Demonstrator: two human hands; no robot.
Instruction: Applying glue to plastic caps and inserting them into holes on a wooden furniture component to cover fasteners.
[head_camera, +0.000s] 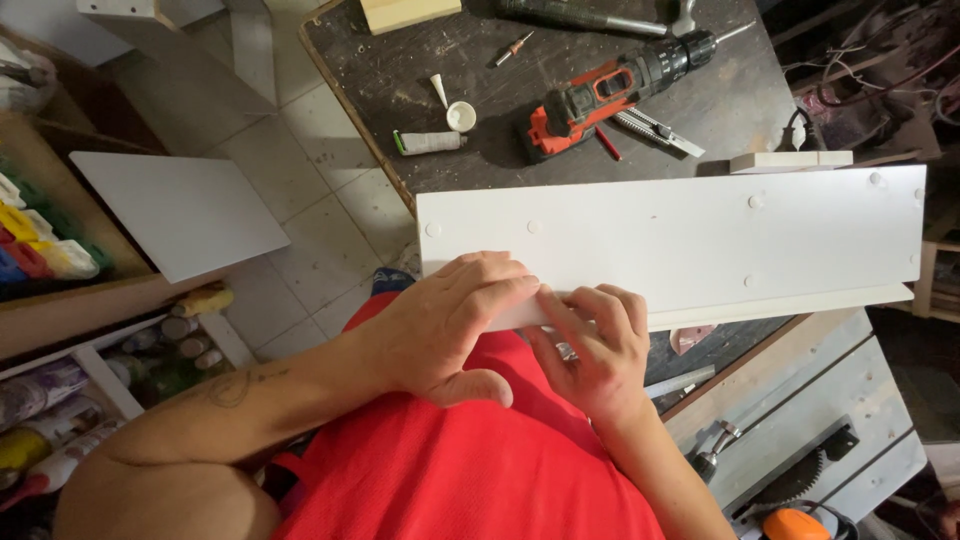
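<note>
A long white board (680, 245) lies across the dark workbench (470, 80), with round white caps dotted over its face. My left hand (450, 325) rests flat on its near left corner, fingers together. My right hand (595, 345) sits just beside it, with its fingertips pressed on the board's near edge next to the left fingers. I cannot tell whether anything small is under the fingertips.
On the bench beyond the board lie a red and black cordless drill (610, 90), a utility knife (660, 132), a small tube (430, 142), a white cap (460, 115) and a wood block (790, 160). A white panel (180, 210) leans at the left, and a table saw (800, 440) stands at the lower right.
</note>
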